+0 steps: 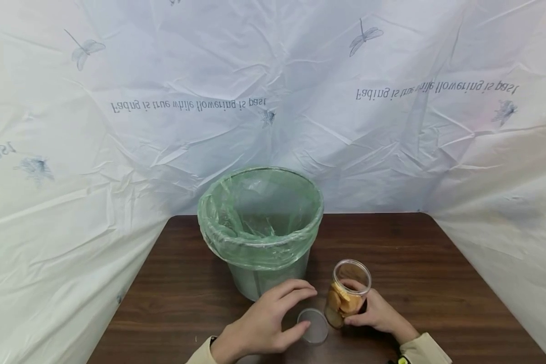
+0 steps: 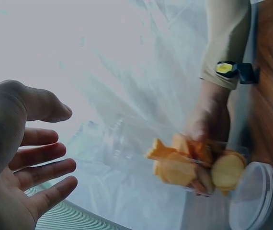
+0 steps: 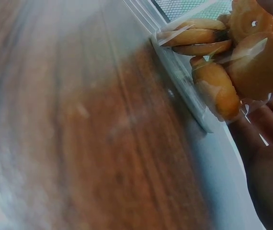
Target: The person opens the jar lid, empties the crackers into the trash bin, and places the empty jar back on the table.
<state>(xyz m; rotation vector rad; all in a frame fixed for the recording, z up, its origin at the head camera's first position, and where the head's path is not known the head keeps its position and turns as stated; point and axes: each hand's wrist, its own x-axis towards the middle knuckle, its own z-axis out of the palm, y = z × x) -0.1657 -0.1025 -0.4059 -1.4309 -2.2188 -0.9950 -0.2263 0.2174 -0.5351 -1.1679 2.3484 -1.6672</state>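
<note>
My right hand grips a clear plastic jar round its side, near the table's front. Golden round biscuits fill its lower part, and its top is uncovered. In the right wrist view the biscuits show through the jar wall, with fingers curled behind them. A clear round lid lies on the table just left of the jar. Over the lid's left side, my left hand hovers with thumb and fingers spread apart, holding nothing. The left wrist view shows that hand clear of jar and lid.
A bin lined with a green plastic bag stands behind the left hand. The brown wooden table extends to the right. White printed sheeting hangs behind and on both sides.
</note>
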